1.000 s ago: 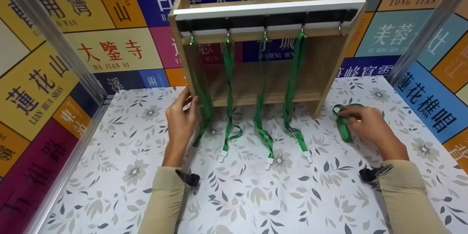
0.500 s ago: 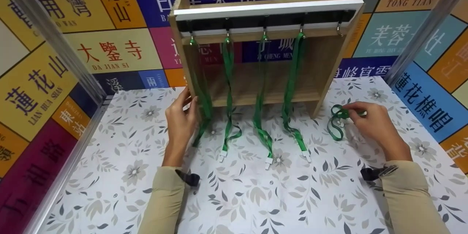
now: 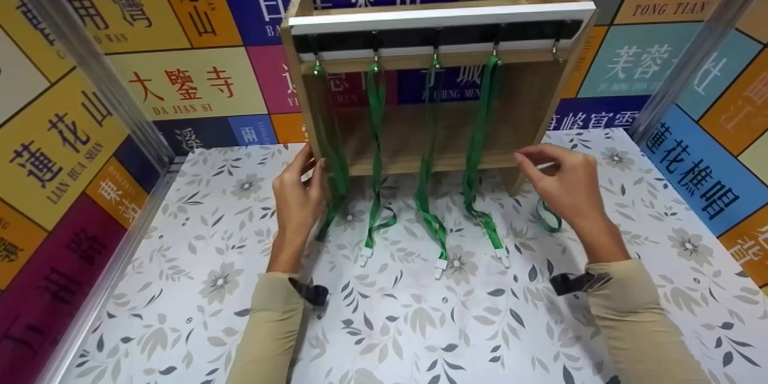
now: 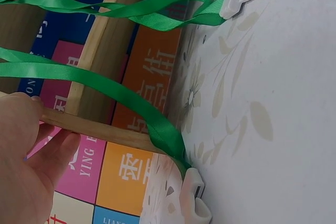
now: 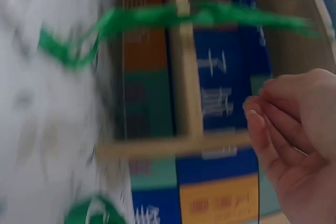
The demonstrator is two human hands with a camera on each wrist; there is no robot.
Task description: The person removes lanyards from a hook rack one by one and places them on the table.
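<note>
A wooden rack [image 3: 402,129] stands on the table, with green lanyards [image 3: 477,138] hanging from several of its metal hooks. Nothing hangs from the rightmost hook [image 3: 557,48]. My left hand [image 3: 297,192] grips the rack's left side panel [image 4: 105,129], thumb and fingers on opposite faces. By the rack's right leg is my right hand [image 3: 567,186], fingers loosely bent toward the thumb; the right wrist view shows no strap in it. Behind that hand, a loose green lanyard [image 3: 552,222] lies on the table, partly hidden; its coil [image 5: 94,211] appears at the right wrist view's lower edge.
White plastic clips [image 3: 441,267] end the hanging straps, near or on the floral tabletop [image 3: 420,336]. A wall of coloured sign panels [image 3: 198,81] stands close behind the rack. Metal posts [image 3: 129,84] rise at both sides.
My right hand has let go of the loose lanyard and moved left and forward to the rack's right leg. The lanyard stays on the table. My left hand keeps its grip.
</note>
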